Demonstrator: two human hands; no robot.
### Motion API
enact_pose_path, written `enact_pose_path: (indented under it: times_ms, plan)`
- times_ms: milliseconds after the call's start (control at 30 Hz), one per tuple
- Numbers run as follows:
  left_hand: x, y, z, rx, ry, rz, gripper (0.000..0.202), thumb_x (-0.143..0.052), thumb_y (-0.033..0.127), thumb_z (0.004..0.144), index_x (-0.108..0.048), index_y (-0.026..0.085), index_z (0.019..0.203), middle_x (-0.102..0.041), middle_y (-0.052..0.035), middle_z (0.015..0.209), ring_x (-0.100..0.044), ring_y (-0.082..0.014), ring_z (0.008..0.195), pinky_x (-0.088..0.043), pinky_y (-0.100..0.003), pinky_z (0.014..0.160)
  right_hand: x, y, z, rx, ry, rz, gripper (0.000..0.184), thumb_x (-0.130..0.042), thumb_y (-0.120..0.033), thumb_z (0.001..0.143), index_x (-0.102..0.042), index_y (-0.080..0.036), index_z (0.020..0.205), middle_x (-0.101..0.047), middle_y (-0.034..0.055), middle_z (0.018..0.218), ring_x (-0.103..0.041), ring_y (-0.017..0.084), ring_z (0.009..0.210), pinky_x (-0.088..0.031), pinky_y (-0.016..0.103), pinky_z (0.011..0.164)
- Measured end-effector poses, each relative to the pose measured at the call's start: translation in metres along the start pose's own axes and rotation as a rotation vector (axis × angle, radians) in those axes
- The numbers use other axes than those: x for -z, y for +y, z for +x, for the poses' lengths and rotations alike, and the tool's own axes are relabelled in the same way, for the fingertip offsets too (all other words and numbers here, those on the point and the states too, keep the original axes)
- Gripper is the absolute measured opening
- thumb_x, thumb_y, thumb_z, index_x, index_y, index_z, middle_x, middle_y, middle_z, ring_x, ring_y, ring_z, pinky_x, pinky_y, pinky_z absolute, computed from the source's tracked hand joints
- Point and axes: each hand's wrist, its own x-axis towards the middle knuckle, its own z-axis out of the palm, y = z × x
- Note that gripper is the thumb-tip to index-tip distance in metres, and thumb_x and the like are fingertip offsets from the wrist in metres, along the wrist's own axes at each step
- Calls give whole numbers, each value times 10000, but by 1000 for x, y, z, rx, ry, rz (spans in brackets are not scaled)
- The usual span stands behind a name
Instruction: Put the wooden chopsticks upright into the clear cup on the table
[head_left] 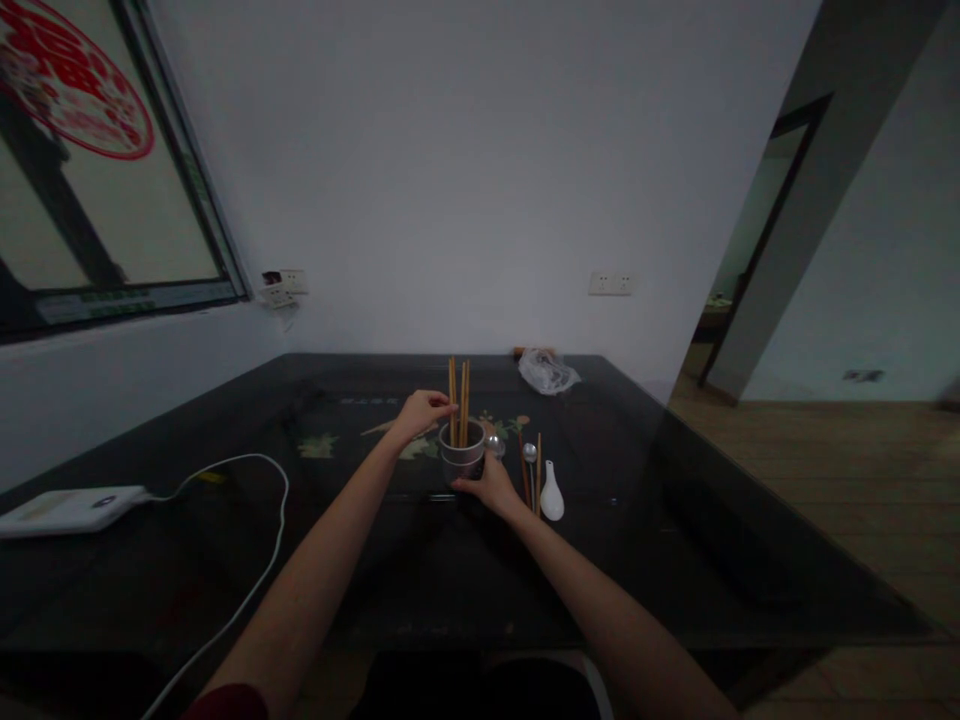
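Observation:
In the middle of the dark table, a round grey cup point(463, 465) stands upright with several wooden chopsticks point(465, 395) rising out of it. My left hand point(421, 412) is closed, its fingertips pinching chopsticks above the cup's left rim. Low on the cup's right side, my right hand point(491, 483) grips the wall. A shiny metal spoon bowl point(493, 442) shows just behind that hand; the rest of it is hidden. Right of the hand lie a dark chopstick point(524, 465), another metal spoon point(530, 455), a lighter chopstick point(538, 470) and a white soup spoon point(552, 495).
A crumpled clear plastic bag point(547, 372) lies at the table's back edge by the wall. On the left, a white power bank point(71, 510) trails a white cable point(281, 520) across to the front edge. The dark table point(622, 560) has a printed flower pattern.

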Motion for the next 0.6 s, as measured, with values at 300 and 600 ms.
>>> enact_pose_path:
  times_ms: [300, 600]
  plan:
    - [-1, 1, 0, 33, -22, -22, 397, -639, 487, 643, -723, 115, 751, -664, -39, 671, -541, -151, 612, -361, -240, 568, 0, 3, 1, 4, 4, 3, 644, -810, -246, 536, -521, -155, 1105, -630, 115, 1145, -589, 264, 1063, -451, 391, 912]
    - [-1, 9, 2, 76, -32, -16, 344, -659, 444, 610, -721, 113, 681, -612, -15, 574, -479, -128, 546, -324, -236, 528, 2, 0, 0, -13, 0, -25, 639, -816, -251, 541, -524, -149, 1101, -630, 123, 1143, -590, 266, 1062, -453, 381, 905]
